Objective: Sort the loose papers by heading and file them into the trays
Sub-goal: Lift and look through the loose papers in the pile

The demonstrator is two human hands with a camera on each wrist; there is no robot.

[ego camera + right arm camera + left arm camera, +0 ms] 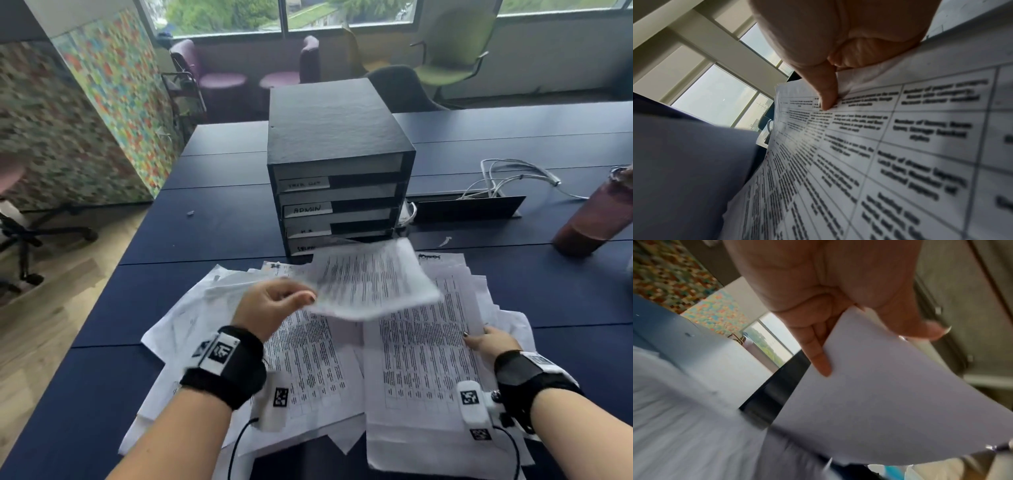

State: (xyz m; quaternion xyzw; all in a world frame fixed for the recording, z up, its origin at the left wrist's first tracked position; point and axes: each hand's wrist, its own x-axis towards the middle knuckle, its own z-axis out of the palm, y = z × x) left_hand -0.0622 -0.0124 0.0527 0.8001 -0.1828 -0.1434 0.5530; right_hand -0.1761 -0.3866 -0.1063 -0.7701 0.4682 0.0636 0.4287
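Observation:
A heap of loose printed papers [308,359] lies spread on the dark blue table [205,233] in front of me. My left hand [301,298] pinches one sheet [370,281] by its left edge and holds it in the air, blurred, above the heap. From the left wrist the sheet's blank underside [890,402] shows, with the thumb [925,331] on one face. My right hand [479,339] pinches the right edge of a printed sheet [421,359] lying on the heap, thumb [826,100] on top. Behind the heap stands a black stack of trays [339,137]; one label reads ADMIN [307,209].
A dark red tumbler [596,219] stands at the table's right edge. White cables [513,178] come out of an open cable hatch [469,207] right of the trays. Chairs stand beyond the table and an office chair base [30,236] at the left.

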